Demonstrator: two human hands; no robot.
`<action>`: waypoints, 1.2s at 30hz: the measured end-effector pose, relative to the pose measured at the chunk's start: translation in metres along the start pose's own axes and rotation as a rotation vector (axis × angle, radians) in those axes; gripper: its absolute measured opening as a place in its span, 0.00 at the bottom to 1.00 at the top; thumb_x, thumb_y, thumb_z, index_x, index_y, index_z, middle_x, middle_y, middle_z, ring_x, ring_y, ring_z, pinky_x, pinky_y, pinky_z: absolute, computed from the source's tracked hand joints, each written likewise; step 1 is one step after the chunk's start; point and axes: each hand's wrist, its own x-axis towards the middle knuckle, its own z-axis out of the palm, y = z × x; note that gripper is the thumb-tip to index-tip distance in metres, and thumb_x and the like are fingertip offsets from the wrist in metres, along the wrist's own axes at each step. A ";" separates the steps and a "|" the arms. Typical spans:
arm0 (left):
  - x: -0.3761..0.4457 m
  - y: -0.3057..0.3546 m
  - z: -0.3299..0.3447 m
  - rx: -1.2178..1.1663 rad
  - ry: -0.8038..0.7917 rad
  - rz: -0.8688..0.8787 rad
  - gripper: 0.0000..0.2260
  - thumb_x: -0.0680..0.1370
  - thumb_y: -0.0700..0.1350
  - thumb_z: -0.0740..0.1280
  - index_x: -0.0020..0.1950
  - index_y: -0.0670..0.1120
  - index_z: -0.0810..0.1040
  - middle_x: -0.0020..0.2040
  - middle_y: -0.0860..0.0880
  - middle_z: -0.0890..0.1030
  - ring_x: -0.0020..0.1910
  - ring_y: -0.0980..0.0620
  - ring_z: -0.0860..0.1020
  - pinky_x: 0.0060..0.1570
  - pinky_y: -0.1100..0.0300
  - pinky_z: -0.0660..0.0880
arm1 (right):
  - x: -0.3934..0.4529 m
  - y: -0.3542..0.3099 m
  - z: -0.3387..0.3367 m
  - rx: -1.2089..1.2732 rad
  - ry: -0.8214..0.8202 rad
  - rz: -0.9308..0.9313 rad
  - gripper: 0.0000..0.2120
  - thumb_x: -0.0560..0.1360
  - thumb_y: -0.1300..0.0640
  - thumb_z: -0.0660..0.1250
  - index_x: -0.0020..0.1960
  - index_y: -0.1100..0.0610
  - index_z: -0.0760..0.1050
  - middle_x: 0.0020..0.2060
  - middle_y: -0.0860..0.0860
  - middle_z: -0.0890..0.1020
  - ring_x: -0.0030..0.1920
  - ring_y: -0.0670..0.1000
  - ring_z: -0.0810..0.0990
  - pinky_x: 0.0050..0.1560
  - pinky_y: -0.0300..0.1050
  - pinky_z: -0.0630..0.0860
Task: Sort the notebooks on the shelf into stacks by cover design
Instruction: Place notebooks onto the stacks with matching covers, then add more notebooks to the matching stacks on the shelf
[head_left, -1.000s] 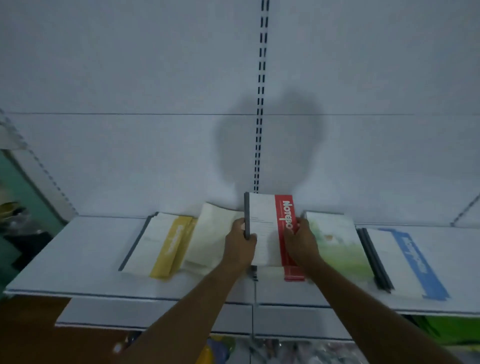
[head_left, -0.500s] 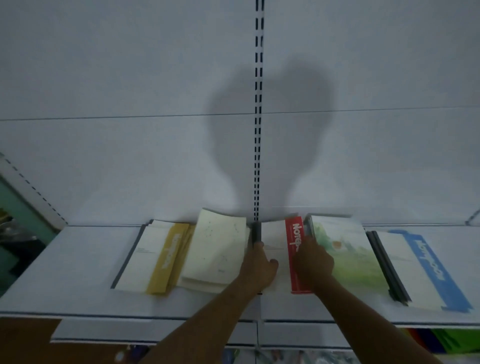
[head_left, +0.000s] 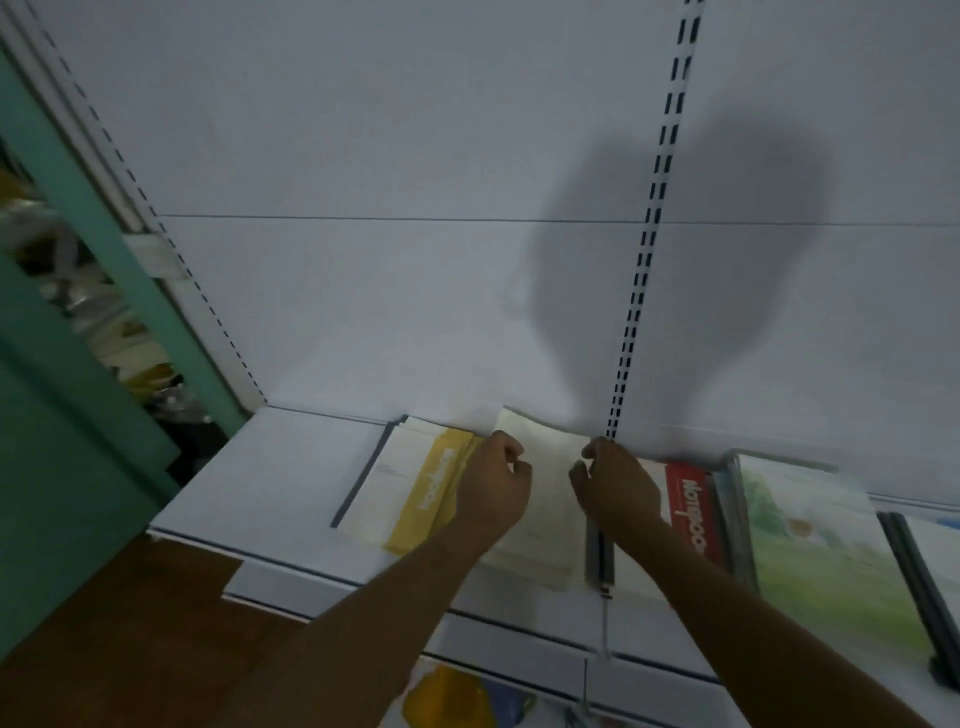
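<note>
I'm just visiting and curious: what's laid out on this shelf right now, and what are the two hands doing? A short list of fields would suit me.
setting: white shelf against a white back panel
far left pile: yellow-band notebooks
next pile: pale cream notebook, between the hands
middle pile: red-band notebook
right pile: green meadow notebook
left hand: fingers curled at the cream notebook's left edge
right hand: fingers curled at its right edge
grip: too blurred to tell if either hand holds the cover
</note>
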 end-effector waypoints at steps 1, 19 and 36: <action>0.005 -0.012 -0.011 0.005 0.035 -0.018 0.07 0.74 0.40 0.65 0.52 0.45 0.76 0.50 0.48 0.79 0.50 0.47 0.78 0.49 0.58 0.73 | 0.001 -0.015 0.004 0.024 0.002 -0.020 0.12 0.78 0.51 0.61 0.58 0.54 0.73 0.51 0.51 0.79 0.48 0.50 0.79 0.50 0.47 0.77; 0.099 -0.207 -0.148 -0.094 -0.468 -0.334 0.35 0.78 0.50 0.66 0.77 0.42 0.52 0.74 0.41 0.64 0.70 0.44 0.67 0.65 0.57 0.67 | 0.010 -0.199 0.185 0.111 -0.233 0.511 0.33 0.76 0.46 0.62 0.74 0.60 0.55 0.70 0.61 0.63 0.68 0.61 0.66 0.67 0.53 0.67; 0.118 -0.200 -0.124 -0.461 -0.461 -0.636 0.31 0.73 0.48 0.73 0.70 0.37 0.67 0.63 0.38 0.75 0.57 0.40 0.76 0.54 0.53 0.77 | 0.005 -0.214 0.201 0.414 0.017 0.917 0.33 0.71 0.40 0.63 0.70 0.57 0.64 0.64 0.58 0.72 0.62 0.59 0.73 0.61 0.49 0.72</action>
